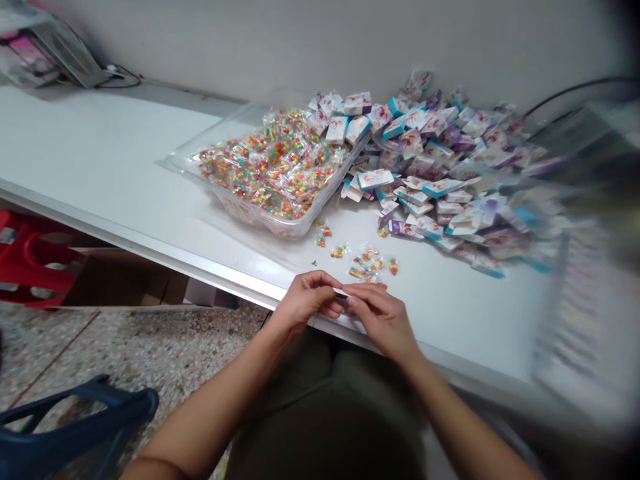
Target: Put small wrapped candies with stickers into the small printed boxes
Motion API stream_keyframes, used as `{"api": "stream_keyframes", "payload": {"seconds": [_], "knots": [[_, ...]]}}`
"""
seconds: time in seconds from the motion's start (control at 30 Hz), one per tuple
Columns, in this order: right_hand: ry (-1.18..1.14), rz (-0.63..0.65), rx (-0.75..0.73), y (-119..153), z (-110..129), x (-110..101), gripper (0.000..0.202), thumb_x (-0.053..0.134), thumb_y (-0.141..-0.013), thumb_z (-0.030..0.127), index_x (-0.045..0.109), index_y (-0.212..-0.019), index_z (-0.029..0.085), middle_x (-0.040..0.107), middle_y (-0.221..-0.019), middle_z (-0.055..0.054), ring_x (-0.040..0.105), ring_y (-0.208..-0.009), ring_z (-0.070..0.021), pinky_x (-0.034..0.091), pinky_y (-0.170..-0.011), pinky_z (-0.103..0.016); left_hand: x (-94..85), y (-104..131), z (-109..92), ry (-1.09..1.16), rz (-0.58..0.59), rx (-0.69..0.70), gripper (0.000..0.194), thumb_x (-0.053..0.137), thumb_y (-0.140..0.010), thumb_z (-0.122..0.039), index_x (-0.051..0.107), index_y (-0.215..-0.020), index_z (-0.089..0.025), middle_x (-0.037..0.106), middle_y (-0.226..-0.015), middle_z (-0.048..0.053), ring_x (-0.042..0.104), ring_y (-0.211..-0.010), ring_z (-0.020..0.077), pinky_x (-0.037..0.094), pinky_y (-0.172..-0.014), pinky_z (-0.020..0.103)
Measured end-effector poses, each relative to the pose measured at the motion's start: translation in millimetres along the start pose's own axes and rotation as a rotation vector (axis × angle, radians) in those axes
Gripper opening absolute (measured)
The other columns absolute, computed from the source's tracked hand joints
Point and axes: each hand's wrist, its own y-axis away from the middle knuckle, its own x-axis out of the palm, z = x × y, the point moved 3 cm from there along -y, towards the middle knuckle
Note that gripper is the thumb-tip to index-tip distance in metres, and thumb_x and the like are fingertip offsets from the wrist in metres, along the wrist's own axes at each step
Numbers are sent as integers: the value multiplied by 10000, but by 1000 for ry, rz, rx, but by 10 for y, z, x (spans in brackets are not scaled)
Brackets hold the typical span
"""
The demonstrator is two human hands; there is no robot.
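At the table's front edge, my left hand (311, 300) and my right hand (383, 313) meet, fingertips pinched together. Between them is a small carton (342, 292), of which only a pale edge shows; the fingers hide the rest. Just beyond my hands lie several small clear packets of coloured candy (367, 263). A clear plastic tray (295, 230) behind them is heaped with more such candy packets (275, 167). Some small white, blue and purple cartons (345, 127) rest on its back right corner.
A large pile of small cartons (440, 173), some with flaps open, covers the back right of the white table (100, 153). A blurred pale stack (575, 320) stands at the right. Below left are a cardboard box (120, 280), a red stool (35, 260) and a blue stool (75, 433).
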Motion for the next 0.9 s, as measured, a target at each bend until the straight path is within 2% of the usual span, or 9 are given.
{"api": "stream_keyframes", "payload": {"seconds": [0.23, 0.33, 0.5, 0.6, 0.77, 0.9], "knots": [[79, 15, 120, -30, 7, -16, 223, 580, -892, 346, 739, -1025, 263, 749, -1005, -44, 708, -875, -209, 564, -818, -375, -58, -14, 24, 53, 52, -16, 166, 626, -725, -159, 658, -883, -119, 708, -594, 39, 679, -542, 135, 567, -615, 261], [190, 35, 32, -35, 73, -29, 221, 548, -906, 293, 736, -1019, 263, 754, -1001, -34, 714, -877, -204, 564, -829, -364, -71, -7, 26, 78, 68, -17, 178, 613, -755, -187, 678, -901, -108, 714, -619, 51, 692, -582, 143, 574, -646, 273], [390, 68, -218, 13, 126, -15, 279, 494, -919, 196, 701, -1105, 216, 727, -1117, -71, 699, -996, -206, 544, -907, -350, -79, 15, 53, 120, 70, 12, 244, 768, -716, -253, 693, -901, -113, 729, -714, 41, 702, -654, 137, 579, -685, 264], [502, 76, -313, 30, 145, -7, 275, 475, -936, 189, 685, -1114, 190, 727, -1118, -87, 703, -992, -200, 554, -880, -328, -80, 24, 86, 120, 75, 50, 315, 799, -706, -302, 695, -935, -113, 731, -748, 40, 702, -684, 133, 579, -715, 266], [617, 88, -303, -22, 221, -8, 220, 486, -944, 202, 702, -952, 162, 763, -913, -86, 728, -752, -192, 552, -665, -283, -94, 30, 129, 104, 87, 100, 386, 815, -694, -331, 692, -993, -121, 739, -806, 43, 697, -708, 125, 570, -764, 270], [626, 92, -296, -56, 263, 6, 191, 504, -926, 180, 693, -904, 161, 758, -863, -68, 716, -709, -179, 534, -642, -269, -115, 41, 139, 115, 161, 117, 408, 823, -684, -266, 677, -1040, -132, 729, -755, 20, 699, -733, 121, 555, -807, 265]]}}
